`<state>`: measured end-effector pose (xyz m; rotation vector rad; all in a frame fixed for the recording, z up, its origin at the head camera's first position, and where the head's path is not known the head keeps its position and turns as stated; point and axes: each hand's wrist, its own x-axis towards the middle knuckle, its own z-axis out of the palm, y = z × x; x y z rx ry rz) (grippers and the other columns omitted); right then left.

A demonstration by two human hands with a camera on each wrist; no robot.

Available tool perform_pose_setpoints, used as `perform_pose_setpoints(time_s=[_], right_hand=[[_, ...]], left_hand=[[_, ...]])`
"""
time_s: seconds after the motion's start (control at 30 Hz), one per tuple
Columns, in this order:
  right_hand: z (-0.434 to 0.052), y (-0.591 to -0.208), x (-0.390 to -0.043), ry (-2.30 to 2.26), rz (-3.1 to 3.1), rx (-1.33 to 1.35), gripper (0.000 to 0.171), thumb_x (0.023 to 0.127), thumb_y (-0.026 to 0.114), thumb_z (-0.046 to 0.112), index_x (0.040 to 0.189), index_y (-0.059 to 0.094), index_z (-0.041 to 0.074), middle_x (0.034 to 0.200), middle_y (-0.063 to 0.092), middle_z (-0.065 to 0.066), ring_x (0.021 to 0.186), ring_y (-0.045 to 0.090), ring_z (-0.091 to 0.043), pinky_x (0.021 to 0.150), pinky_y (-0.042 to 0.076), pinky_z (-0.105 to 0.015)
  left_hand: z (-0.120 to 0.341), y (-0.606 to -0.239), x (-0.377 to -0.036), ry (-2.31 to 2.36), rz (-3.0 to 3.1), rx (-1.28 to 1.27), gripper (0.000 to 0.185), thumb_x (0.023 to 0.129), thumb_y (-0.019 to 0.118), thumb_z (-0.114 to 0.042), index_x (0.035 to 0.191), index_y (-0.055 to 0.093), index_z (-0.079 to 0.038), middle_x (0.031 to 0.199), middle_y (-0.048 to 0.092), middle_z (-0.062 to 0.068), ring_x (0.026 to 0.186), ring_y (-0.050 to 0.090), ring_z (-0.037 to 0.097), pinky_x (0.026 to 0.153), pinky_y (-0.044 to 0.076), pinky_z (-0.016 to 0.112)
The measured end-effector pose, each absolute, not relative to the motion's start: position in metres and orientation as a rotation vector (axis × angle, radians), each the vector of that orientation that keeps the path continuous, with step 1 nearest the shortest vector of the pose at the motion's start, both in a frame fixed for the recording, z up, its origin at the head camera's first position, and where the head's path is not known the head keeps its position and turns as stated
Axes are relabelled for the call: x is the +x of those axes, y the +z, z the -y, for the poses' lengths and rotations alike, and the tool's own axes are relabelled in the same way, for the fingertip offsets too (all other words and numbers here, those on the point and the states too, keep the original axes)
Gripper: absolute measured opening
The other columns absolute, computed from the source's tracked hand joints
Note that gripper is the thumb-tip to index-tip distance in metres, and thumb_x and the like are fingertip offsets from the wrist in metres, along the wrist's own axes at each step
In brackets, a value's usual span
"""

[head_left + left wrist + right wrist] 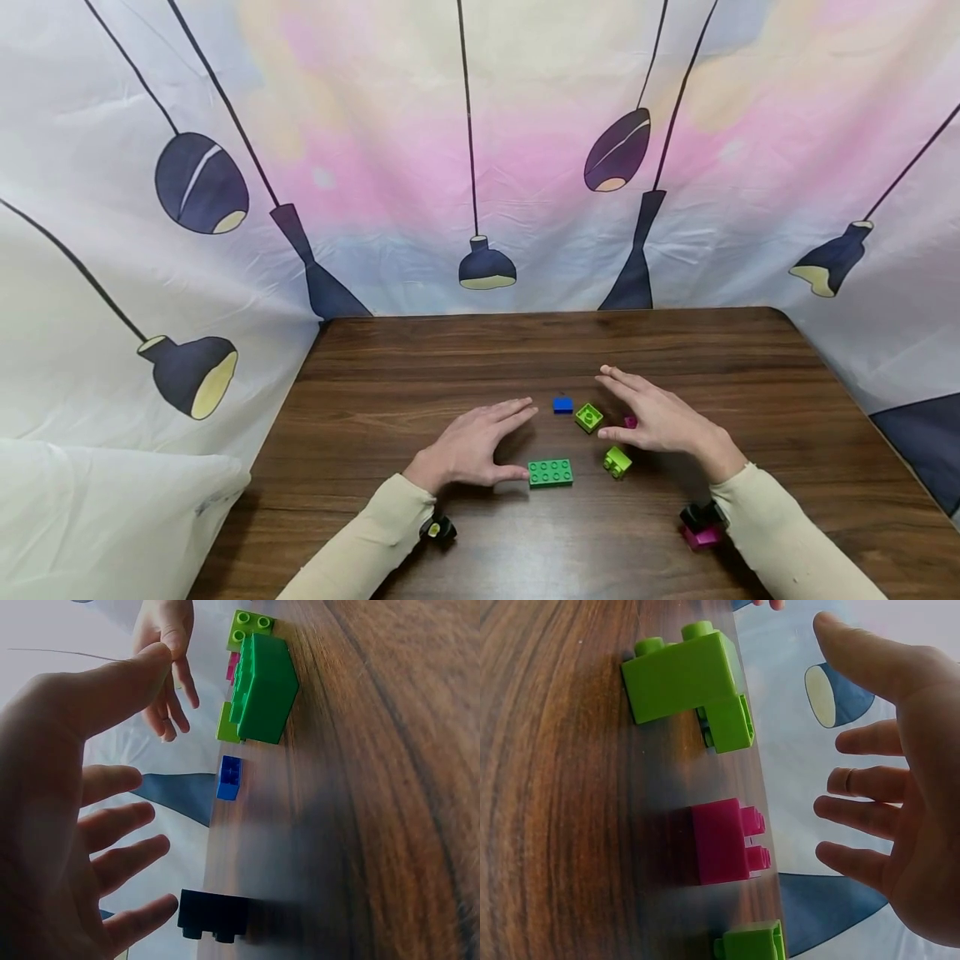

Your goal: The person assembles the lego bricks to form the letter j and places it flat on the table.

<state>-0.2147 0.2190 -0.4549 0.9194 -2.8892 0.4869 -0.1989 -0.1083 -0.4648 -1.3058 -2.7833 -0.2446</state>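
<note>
My left hand [476, 446] hovers over the table with fingers spread, its thumb tip beside a green eight-stud brick [550, 472]. Below its fingers, a black brick [214, 913] shows in the left wrist view but is hidden in the head view. My right hand [660, 417] is held above the table, fingers extended, holding nothing. Near it are a lime brick [617, 462] lying on its side, another lime brick [588, 417] and a partly covered magenta brick [631, 422]. Between the hands, farther back, lies a small blue brick [562, 405].
A second magenta brick [701, 537] lies by the right wrist, partly behind the black wrist camera. One more green brick [754, 941] appears at the bottom of the right wrist view. The brown wooden table [420, 350] ends at a printed cloth backdrop [405, 167].
</note>
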Motion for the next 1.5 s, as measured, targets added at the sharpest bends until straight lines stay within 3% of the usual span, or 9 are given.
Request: perform_pose_setpoints(time_s=[0.47, 0.7, 1.23, 1.5], right_hand=[[-0.220, -0.456, -0.213, 0.499, 2.873, 0.948, 0.083, 0.077, 0.051, 0.068, 0.141, 0.034, 0.019, 0.147, 0.029, -0.008, 0.129, 0.036, -0.029, 0.090, 0.043, -0.049], [-0.219, -0.458, -0.214, 0.496, 2.887, 0.961, 0.084, 0.077, 0.050, 0.069, 0.141, 0.036, 0.017, 0.147, 0.031, -0.008, 0.129, 0.036, -0.028, 0.091, 0.042, -0.048], [-0.217, -0.462, -0.215, 0.483, 2.899, 1.015, 0.083, 0.078, 0.052, 0.066, 0.139, 0.039, 0.012, 0.143, 0.038, -0.008, 0.127, 0.039, -0.026, 0.096, 0.039, -0.046], [-0.216, -0.461, -0.215, 0.484, 2.911, 1.026, 0.080, 0.078, 0.055, 0.063, 0.139, 0.039, 0.013, 0.142, 0.039, -0.007, 0.127, 0.040, -0.025, 0.097, 0.038, -0.046]], left_hand=[[0.105, -0.470, -0.196, -0.262, 2.750, -1.332, 0.085, 0.078, 0.047, -0.069, 0.146, 0.016, -0.029, 0.150, 0.025, -0.004, 0.134, 0.029, 0.014, 0.103, 0.033, 0.041], [0.102, -0.472, -0.197, -0.309, 2.736, -1.373, 0.081, 0.079, 0.051, -0.065, 0.144, 0.026, -0.022, 0.147, 0.030, -0.002, 0.134, 0.029, 0.012, 0.101, 0.035, 0.042], [0.095, -0.482, -0.194, -0.347, 2.754, -1.381, 0.077, 0.080, 0.043, -0.069, 0.139, 0.038, -0.019, 0.140, 0.041, -0.006, 0.127, 0.040, 0.013, 0.098, 0.039, 0.037], [0.091, -0.484, -0.193, -0.364, 2.752, -1.402, 0.073, 0.080, 0.046, -0.067, 0.135, 0.044, -0.019, 0.133, 0.048, -0.005, 0.123, 0.044, 0.012, 0.098, 0.039, 0.034]])
